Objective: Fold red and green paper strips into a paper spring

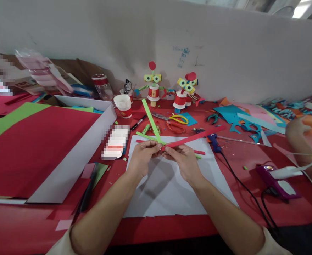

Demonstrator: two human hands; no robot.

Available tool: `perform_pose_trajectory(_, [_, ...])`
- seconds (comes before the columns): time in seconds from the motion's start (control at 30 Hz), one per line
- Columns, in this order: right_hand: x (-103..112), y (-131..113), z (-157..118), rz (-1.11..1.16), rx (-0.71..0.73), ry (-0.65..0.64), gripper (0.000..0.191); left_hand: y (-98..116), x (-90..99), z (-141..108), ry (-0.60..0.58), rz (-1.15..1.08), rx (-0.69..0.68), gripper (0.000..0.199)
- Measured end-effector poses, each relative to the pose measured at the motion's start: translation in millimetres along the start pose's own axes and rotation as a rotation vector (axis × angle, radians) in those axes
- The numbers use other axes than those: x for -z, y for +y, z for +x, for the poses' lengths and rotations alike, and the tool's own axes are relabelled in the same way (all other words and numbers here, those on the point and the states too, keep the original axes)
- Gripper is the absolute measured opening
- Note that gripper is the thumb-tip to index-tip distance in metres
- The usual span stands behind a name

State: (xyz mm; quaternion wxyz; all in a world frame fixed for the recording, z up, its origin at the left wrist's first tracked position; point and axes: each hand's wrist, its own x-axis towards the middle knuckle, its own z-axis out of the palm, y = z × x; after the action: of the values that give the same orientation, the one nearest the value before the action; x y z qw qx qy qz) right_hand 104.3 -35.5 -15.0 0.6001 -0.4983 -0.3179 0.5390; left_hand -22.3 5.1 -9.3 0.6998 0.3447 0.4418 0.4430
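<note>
Over the white paper (169,191), my left hand (145,154) pinches the lower end of a green paper strip (152,120), which slants up to the left. My right hand (181,156) is closed on the near end of a red paper strip (198,136) that reaches up to the right. The two strips meet between my fingertips, and how they join is partly hidden by the fingers. Another green strip (144,136) and another red strip (200,152) lie on the paper behind my hands.
Behind stand two paper-cup figures (153,92), stacked cups (123,105) and scissors (176,120). A phone (116,141) and a box of coloured paper (87,152) are on the left. A blue glue gun (213,141), a purple power strip (280,184) and another person's arm (302,152) are on the right.
</note>
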Motion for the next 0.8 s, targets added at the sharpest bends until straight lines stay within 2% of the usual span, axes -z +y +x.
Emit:
perform_pose_trajectory(0.1, [0,1,0,-0.037,0.024,0.009,0.022,2,0.1,-1,0.004,0.001,0.027,0.022])
perform_pose_trajectory(0.3, [0,1,0,-0.09,0.055,0.004,0.021,2,2.3,-1,-0.038,0.023,-0.011,0.02])
perform_pose_trajectory(0.47, [1,1,1,-0.03,-0.002,0.011,0.022,1,1.8,-1,-0.051,0.041,-0.027,0.02])
perform_pose_trajectory(0.67, [1,2,0,-0.058,0.048,0.012,0.023,-5,-0.5,-1,0.012,0.035,-0.107,0.021])
perform_pose_trajectory(0.8, [0,2,0,-0.047,0.029,0.022,0.022,-9,-0.1,1,0.025,-0.009,-0.102,0.023])
